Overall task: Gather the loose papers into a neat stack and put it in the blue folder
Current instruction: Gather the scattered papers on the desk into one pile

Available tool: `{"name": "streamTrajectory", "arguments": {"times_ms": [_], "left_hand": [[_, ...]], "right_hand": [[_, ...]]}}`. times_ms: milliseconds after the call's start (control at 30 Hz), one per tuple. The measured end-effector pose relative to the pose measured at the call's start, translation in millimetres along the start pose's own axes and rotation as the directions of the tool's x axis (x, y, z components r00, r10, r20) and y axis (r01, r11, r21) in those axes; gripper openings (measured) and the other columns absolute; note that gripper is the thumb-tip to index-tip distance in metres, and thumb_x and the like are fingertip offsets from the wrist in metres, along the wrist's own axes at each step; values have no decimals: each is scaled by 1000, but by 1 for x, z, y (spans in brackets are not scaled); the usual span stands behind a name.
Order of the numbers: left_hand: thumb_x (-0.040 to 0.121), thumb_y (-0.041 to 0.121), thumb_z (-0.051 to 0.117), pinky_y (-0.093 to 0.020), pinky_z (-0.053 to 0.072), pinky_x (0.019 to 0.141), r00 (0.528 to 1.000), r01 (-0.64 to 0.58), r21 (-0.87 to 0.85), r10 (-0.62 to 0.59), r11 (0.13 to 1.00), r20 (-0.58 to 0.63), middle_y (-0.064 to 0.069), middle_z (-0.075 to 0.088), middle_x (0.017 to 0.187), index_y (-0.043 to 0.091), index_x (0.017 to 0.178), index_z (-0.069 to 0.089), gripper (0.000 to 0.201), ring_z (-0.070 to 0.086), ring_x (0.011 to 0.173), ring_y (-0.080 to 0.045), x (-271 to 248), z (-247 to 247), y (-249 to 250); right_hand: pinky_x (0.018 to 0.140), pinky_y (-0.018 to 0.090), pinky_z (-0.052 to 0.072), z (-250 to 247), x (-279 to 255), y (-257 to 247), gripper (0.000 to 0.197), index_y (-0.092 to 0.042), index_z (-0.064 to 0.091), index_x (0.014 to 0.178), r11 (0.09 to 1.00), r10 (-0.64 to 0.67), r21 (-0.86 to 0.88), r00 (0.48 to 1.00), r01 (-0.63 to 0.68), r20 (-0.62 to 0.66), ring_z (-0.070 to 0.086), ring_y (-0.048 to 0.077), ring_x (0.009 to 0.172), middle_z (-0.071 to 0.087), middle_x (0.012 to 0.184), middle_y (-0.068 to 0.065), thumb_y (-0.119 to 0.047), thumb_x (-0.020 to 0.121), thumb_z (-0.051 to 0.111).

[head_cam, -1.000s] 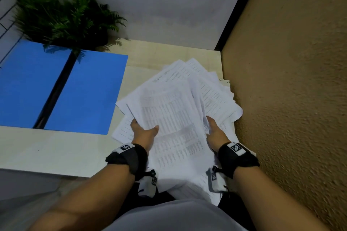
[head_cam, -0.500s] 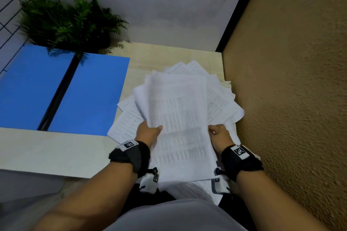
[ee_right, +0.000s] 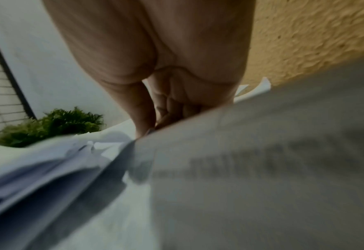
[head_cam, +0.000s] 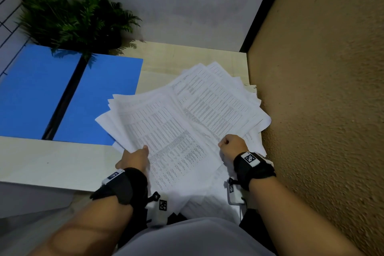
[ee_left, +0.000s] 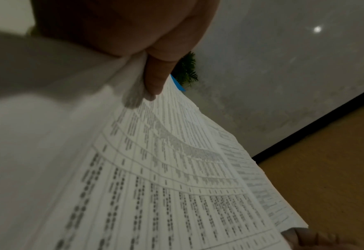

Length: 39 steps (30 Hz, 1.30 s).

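You're mid-gather: left hand (head_cam: 135, 157) and right hand (head_cam: 232, 145) both pinch the fanned papers (head_cam: 187, 118), so next square the edges before the blue folder (head_cam: 99, 100).

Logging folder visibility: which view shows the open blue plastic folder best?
The head view: the open blue plastic folder lies spread flat on the desk. The left wrist view shows only a blue sliver; the right wrist view shows none.

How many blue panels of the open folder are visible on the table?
2. The left panel lies at the table's left edge, the right panel beside it across the dark spine, its lower right corner under the papers. The plant overhangs both.
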<state>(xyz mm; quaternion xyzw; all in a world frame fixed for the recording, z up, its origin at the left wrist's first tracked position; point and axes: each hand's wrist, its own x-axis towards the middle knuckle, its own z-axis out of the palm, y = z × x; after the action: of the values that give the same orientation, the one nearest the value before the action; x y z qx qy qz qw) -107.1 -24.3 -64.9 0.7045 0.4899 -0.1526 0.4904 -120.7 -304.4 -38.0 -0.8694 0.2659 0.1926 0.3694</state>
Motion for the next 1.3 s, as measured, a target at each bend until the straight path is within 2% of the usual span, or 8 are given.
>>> {"name": "streamTrajectory", "arguments": {"times_ms": [167, 300, 567, 733, 900, 1067, 1167, 1300], "left_hand": [[70, 47, 71, -36, 40, 101, 995, -102, 48, 102, 994, 3, -16, 57, 124, 10, 132, 54, 74, 53, 119, -40, -6, 5, 0], [90, 29, 66, -28, 38, 90, 995, -102, 7, 102, 995, -15, -17, 60, 129, 4, 131, 57, 48, 55, 119, -36, -19, 11, 6], [94, 6, 60, -32, 45, 96, 933, -354, -270, 359, 896, -33, -14, 62, 128, 4, 134, 54, 41, 59, 114, -27, -37, 6, 14], [89, 8, 63, -49, 46, 105, 898, -385, -440, 439, 811, 23, -10, 63, 128, 14, 133, 53, 45, 60, 117, -29, -23, -2, 34], [89, -5, 60, -42, 48, 99, 803, -427, -413, 548, 804, 236, -2, 59, 132, 26, 144, 39, 67, 60, 117, -22, -8, -11, 52], [78, 17, 74, -49, 39, 109, 813, -332, -203, 389, 921, 433, -10, 45, 151, 23, 150, 32, 84, 49, 133, -28, 11, 10, 52], [90, 18, 66, -46, 46, 101, 798, -469, 80, 383, 880, 465, -17, 62, 127, 7, 132, 52, 45, 58, 117, -37, -6, 23, 57], [92, 19, 65, -31, 45, 88, 808, -479, 60, 413, 876, 420, -5, 57, 113, 11, 122, 47, 36, 57, 107, -24, -22, 37, 59]], "right_hand": [[48, 21, 48, -14, -15, 11, 29, -11, 62, 60, 991, 74, 89, 967, -98, 244, 57, 19, 62, 62, 65, 5, 9, 79, 54], [59, 30, 53, -18, -11, 15, 19, -13, 52, 71, 988, 113, 112, 993, -108, -44, 57, 21, 64, 64, 77, 10, -14, 87, 61], [57, 29, 44, -24, -18, 17, 53, -16, 53, 115, 993, 56, 67, 888, -97, 456, 53, 21, 68, 54, 82, 2, 9, 72, 70], [72, 26, 42, -39, -12, 25, 26, -9, 65, 97, 994, 92, 50, 996, -92, 13, 54, 22, 85, 57, 84, 5, 9, 79, 65], [79, 31, 42, -61, 0, 31, 14, 6, 64, 96, 946, 211, 292, 951, -140, -228, 61, 31, 91, 64, 91, 20, 3, 88, 53], [63, 19, 42, -33, 3, 20, 21, -4, 54, 74, 926, 200, 335, 978, -171, -54, 48, 18, 73, 50, 76, 7, -2, 94, 47], [75, 18, 40, -11, -1, 11, 37, -29, 37, 65, 970, 192, 142, 980, -198, 52, 46, 16, 86, 45, 76, -3, -7, 95, 42], [81, 27, 44, -1, -7, 2, 16, -20, 50, 89, 991, 134, -4, 981, -135, 143, 47, 16, 91, 52, 96, 9, -7, 95, 41]]}}
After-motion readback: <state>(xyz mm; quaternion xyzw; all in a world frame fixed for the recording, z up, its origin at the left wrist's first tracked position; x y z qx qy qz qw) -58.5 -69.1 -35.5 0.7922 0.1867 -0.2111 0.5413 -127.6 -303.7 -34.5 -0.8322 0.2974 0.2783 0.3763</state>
